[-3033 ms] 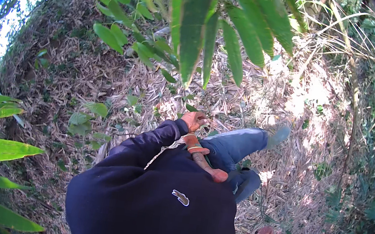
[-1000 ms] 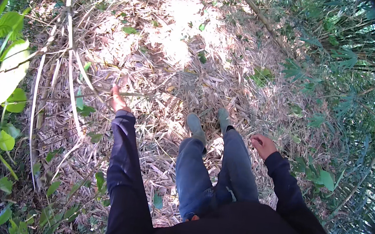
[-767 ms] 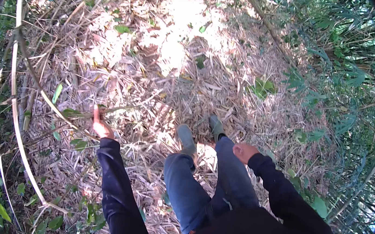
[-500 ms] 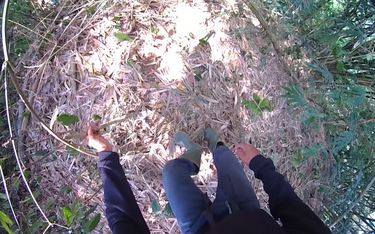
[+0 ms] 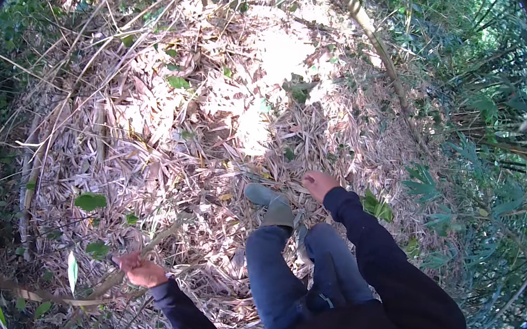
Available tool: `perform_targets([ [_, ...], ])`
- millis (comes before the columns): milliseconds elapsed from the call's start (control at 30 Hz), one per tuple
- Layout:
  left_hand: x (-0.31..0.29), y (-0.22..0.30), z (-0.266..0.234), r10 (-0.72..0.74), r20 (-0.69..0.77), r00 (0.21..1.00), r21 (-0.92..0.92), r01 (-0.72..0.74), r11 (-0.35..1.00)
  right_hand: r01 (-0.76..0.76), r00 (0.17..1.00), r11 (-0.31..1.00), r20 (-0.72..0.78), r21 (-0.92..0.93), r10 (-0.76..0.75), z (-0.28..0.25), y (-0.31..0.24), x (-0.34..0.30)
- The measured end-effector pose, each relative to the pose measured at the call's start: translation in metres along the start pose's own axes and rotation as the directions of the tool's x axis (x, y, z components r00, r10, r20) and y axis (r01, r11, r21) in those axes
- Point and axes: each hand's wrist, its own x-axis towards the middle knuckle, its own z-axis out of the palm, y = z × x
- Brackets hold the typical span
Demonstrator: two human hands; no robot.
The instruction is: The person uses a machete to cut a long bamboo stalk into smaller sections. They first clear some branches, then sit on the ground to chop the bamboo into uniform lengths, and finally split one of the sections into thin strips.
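Observation:
My left hand (image 5: pixel 140 271) is held out low on the left, fingers partly spread and pointing left. It looks open, though blur softens the fingertips. A greyish-brown stick (image 5: pixel 164 236) runs slantwise behind that hand; whether the two touch I cannot tell. Just below the hand, a bent vine (image 5: pixel 56 299) crosses toward the left rim. My right hand (image 5: pixel 320 186) is in front of my body, above the litter, with its fingers curled in and nothing showing in them. One boot (image 5: pixel 276 207) is forward on the ground; my other foot is mostly hidden by my leg.
Dry leaf litter (image 5: pixel 209 177) covers the ground. Thin bare stems (image 5: pixel 111 40) tangle at the upper left. A long pole-like trunk (image 5: pixel 383 51) slants across the upper right, beside dense green foliage (image 5: pixel 477 191). Broad green leaves (image 5: pixel 90 201) lie on the litter.
My left hand has dropped lower in the picture, and the curved vine beside it has slid down too. My right hand has swung forward and left. The ground has shifted downward in view.

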Motion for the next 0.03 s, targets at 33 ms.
perform_targets([
  [33,-0.0061,-0.0035,0.0108,0.053,0.014,0.998,0.099,-0.055,0.994,0.009,1.000,1.000,0.016,-0.001,-0.009,-0.0055,-0.0030,0.0294],
])
